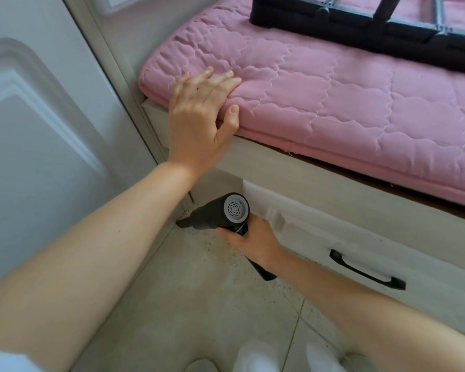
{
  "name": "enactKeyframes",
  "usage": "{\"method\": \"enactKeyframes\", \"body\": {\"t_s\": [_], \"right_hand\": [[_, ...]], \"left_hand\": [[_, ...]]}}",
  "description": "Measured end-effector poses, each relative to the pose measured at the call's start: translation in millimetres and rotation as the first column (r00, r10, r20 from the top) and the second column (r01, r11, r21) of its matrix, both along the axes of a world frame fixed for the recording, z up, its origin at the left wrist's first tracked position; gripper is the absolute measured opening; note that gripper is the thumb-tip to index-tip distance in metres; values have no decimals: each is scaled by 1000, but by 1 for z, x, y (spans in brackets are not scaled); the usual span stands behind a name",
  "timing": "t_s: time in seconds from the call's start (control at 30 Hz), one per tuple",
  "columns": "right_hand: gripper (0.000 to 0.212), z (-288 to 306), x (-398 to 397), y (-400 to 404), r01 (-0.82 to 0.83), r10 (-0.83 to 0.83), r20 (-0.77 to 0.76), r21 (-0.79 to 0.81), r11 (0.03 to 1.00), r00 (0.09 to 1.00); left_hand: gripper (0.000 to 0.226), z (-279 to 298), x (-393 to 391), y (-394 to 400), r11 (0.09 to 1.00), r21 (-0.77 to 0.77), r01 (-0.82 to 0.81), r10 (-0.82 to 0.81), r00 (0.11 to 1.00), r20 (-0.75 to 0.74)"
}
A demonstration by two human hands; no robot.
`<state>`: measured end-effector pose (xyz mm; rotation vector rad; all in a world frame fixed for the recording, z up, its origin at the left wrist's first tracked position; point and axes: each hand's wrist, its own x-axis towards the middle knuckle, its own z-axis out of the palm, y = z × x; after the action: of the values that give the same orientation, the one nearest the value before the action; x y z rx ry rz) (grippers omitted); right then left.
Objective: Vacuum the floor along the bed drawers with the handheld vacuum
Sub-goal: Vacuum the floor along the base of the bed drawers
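My right hand (253,241) grips the handle of a black handheld vacuum (218,213) with a grey round rear cap. Its nozzle points left and down into the corner where the floor (199,291) meets the bed base and the door frame. Dark crumbs lie scattered on the tiles around the nozzle and along the white bed drawer (387,253) with its black handle (365,272). My left hand (202,116) rests flat, fingers spread, on the corner of the pink quilted mattress (333,103).
A white panelled door (38,130) stands at the left, close to the bed's end. A black frame-like object (360,30) lies on the mattress at the top right. My feet in pale slippers (253,358) show at the bottom edge.
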<state>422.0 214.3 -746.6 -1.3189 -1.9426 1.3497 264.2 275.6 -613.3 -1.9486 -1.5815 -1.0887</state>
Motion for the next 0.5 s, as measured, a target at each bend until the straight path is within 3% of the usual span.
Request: {"method": "enactKeyframes", "body": {"t_s": [0.5], "right_hand": [[53,-3,0,5,74,-74,-5,70,995,997]], "left_hand": [[47,-9,-2,3,997,70,-10,13,998,-54]]}}
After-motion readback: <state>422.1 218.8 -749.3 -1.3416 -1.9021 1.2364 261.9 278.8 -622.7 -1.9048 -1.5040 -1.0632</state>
